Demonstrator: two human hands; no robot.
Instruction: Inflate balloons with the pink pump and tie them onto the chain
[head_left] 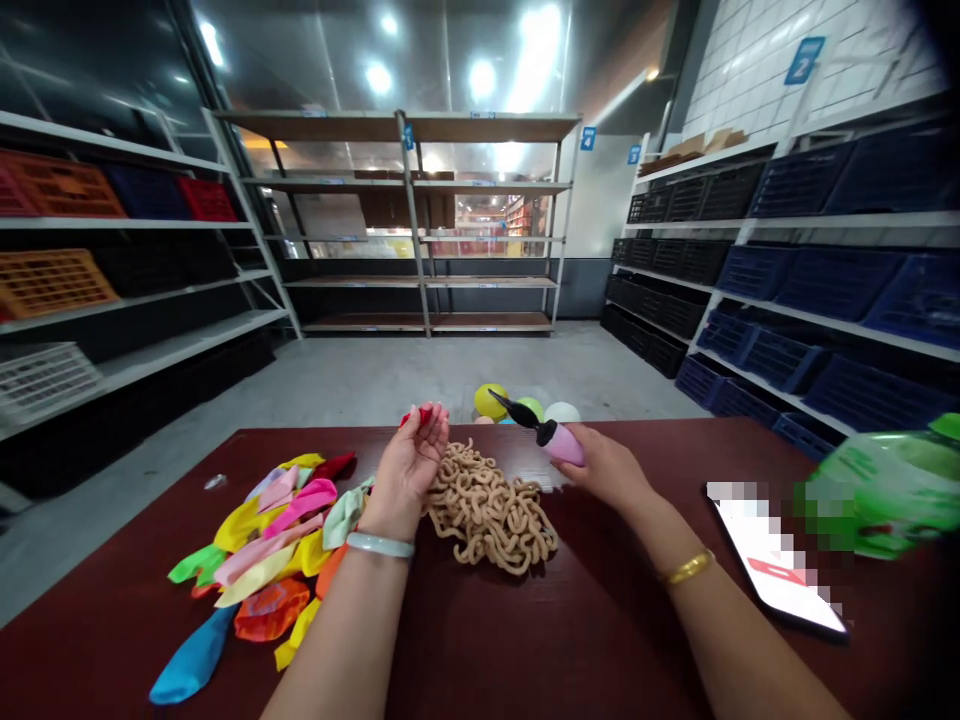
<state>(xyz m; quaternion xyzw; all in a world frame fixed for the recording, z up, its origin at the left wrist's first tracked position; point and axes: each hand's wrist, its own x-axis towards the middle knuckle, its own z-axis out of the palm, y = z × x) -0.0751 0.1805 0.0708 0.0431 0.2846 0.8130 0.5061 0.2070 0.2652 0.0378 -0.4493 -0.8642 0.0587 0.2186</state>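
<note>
My left hand (pixel 409 465), palm turned up, has its fingers curled on a small red balloon (pixel 417 416), mostly hidden by the fingers. My right hand (pixel 611 468) grips a pink balloon pump (pixel 562 443) whose black tapered nozzle points up and left, towards my left hand but apart from it. Between the hands a pile of tan, rope-like coils (pixel 495 515) lies on the dark red table (pixel 525 650). Left of my left forearm are several limp balloons (pixel 277 540) in yellow, pink, green, orange and blue.
Beyond the table's far edge show several inflated balloons (pixel 491 400). A phone with a lit screen (pixel 772 560) and a green-and-clear plastic container (pixel 889 490) are on the right. Shelves with crates (pixel 840 280) line both sides; a metal rack (pixel 420 230) stands at the back.
</note>
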